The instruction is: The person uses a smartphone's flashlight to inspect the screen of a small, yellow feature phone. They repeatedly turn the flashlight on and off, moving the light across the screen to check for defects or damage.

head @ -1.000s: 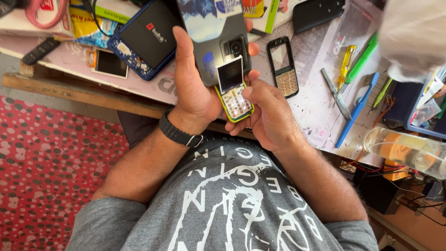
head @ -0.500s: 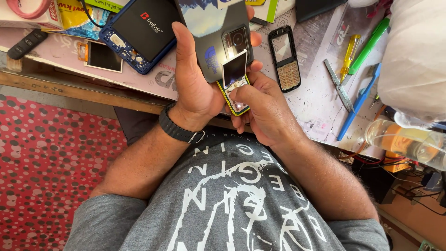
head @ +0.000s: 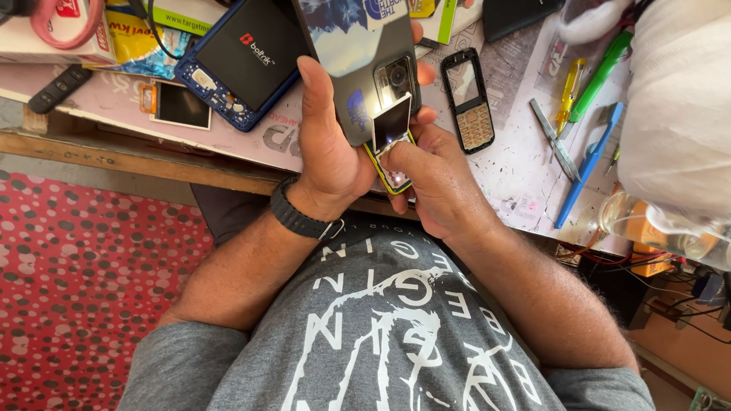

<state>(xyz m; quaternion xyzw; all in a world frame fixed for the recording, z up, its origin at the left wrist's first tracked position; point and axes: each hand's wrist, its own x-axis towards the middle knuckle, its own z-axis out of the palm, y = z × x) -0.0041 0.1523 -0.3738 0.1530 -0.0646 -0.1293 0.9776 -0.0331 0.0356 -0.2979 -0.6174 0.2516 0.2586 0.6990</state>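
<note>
Two hands busy: left hand [head: 331, 144] grips smartphone [head: 365, 61], right hand [head: 434, 179] fingers pinch small yellow phone [head: 390, 156]; loose screen may slip w/ a twist.

Keypad phone [head: 390, 156] between both hands, smartphone [head: 358, 61] behind.

Cluttered workbench [head: 251, 144], keypad phone frame [head: 470, 99], blue battery [head: 244, 61], small screen [head: 181, 105], blue tweezers [head: 588, 164]

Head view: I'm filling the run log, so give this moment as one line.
left hand: holds smartphone | right hand: holds keypad phone | table: phone frame, blue pen
</note>
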